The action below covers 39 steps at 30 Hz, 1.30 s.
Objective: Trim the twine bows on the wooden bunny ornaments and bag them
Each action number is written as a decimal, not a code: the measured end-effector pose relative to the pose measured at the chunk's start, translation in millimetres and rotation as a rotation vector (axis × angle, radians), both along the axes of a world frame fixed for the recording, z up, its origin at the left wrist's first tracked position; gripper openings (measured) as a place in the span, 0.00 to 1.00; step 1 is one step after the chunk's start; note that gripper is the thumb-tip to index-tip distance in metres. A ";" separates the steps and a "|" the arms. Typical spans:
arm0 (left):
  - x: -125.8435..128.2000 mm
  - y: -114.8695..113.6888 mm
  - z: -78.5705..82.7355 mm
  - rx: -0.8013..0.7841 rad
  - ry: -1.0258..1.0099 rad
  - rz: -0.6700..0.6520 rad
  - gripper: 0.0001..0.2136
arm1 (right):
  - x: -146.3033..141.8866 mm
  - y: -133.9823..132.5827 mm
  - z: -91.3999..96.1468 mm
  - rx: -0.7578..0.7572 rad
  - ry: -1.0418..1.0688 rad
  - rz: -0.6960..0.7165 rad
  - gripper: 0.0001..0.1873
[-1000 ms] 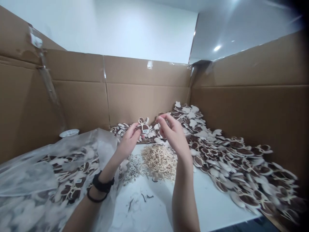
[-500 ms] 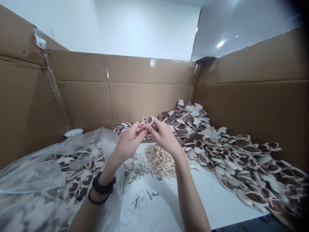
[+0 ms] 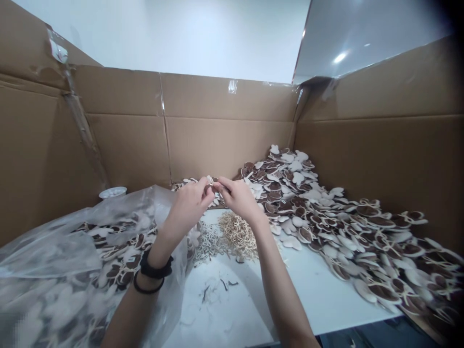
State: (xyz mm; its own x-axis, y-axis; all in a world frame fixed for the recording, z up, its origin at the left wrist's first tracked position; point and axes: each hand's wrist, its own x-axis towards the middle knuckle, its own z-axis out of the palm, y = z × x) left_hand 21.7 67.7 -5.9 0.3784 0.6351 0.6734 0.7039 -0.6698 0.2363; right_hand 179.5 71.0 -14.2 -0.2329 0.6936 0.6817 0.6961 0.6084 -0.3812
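My left hand (image 3: 188, 205) and my right hand (image 3: 237, 198) meet above the white table (image 3: 319, 299), both pinched on one small brown-and-cream bunny-shaped piece (image 3: 210, 182). Only its top edge shows between the fingertips. Right below the hands lies a heap of thin cream cut-outs (image 3: 242, 234), with a paler heap (image 3: 209, 243) beside it. Two dark bands circle my left wrist.
A big pile of bunny pieces (image 3: 344, 227) runs along the right cardboard wall (image 3: 380, 159). At the left a clear plastic bag (image 3: 83, 261) holds more such pieces. A small white cup (image 3: 113, 192) stands by the left wall. Dark scraps (image 3: 217, 287) lie on the table.
My hands were apart with the piece upright in the left hand. They have come together, and both now pinch the piece, which has sunk lower between the fingers.
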 end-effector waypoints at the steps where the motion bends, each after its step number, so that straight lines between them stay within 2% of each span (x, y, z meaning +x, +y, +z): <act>1: -0.2 0.5 0.2 0.010 0.009 0.003 0.07 | -0.6 1.3 -0.6 -0.009 0.028 0.033 0.14; 7: 1.7 -1.6 3.0 0.054 0.013 -0.016 0.05 | -10.1 4.2 -1.9 -0.114 0.279 0.198 0.19; 13: 5.6 -0.4 -0.9 0.013 -0.042 -0.159 0.07 | -11.6 3.6 0.5 -0.314 0.424 0.344 0.23; 16: 5.9 1.7 -2.4 -0.020 -0.101 -0.206 0.09 | -11.3 6.3 -0.4 -0.365 0.495 0.391 0.25; 19: 4.3 2.9 -1.2 -0.059 -0.169 -0.238 0.09 | -14.6 8.4 -1.7 -0.338 0.554 0.407 0.27; 22: 3.1 3.3 0.3 -0.083 -0.248 -0.250 0.10 | -21.6 6.6 -1.6 -0.246 0.592 0.396 0.27; 29: 11.3 -4.3 -2.4 -0.038 -0.388 -0.099 0.10 | -40.1 -9.3 -0.3 0.005 0.663 0.242 0.21; 32: 14.2 -10.5 -0.4 -0.045 -0.386 -0.138 0.13 | -42.3 -14.9 1.4 0.046 0.698 0.219 0.20; 35: 13.2 -16.4 1.9 -0.030 -0.437 -0.219 0.16 | -40.1 -22.2 5.6 0.021 0.736 0.329 0.22; 37: 10.7 -20.6 2.0 -0.019 -0.484 -0.265 0.18 | -37.9 -29.3 8.6 -0.055 0.771 0.476 0.23; 39: 7.6 -25.9 1.2 -0.087 -0.598 -0.385 0.20 | -36.5 -38.1 10.6 -0.126 0.804 0.611 0.24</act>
State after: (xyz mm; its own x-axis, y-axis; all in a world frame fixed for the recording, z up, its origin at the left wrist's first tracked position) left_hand 29.4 41.8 -4.7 0.1681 0.5916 0.7886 0.1550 -0.8058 0.5715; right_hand 142.9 32.9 -3.6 -0.0765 0.6872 0.7224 -0.2115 0.6969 -0.6853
